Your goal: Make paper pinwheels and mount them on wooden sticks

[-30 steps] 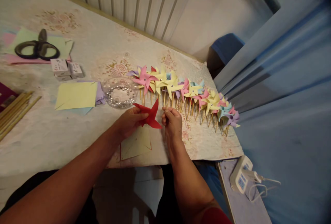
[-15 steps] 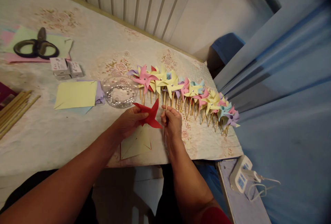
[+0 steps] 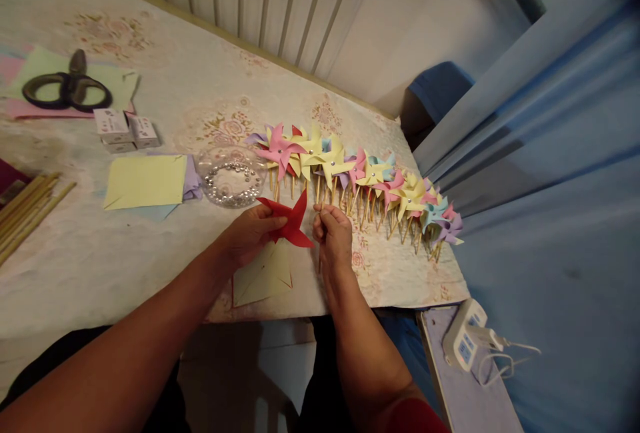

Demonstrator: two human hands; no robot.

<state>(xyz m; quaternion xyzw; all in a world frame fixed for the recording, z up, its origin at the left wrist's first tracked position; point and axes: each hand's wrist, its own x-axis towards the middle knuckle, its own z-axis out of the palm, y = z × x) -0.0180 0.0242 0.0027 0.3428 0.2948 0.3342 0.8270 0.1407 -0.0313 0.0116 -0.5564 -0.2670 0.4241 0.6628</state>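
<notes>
Pinwheels [image 3: 333, 161] crowd the tabletop [image 3: 125, 259] beyond the hands, with a clear round dish [image 3: 233, 183] of shiny bits beside them. The left hand [image 3: 250, 229] reaches forward, fingers gripping 1 red pinwheel [image 3: 296, 221] of smooth, pointed blades near a pale sheet [image 3: 263, 277]. The right hand [image 3: 334, 236] has its fingers pinched closed, contents unclear.

No text readable. Print on small white boxes [image 3: 112, 123] too small; marks on power strip [image 3: 465, 334] unclear.
</notes>
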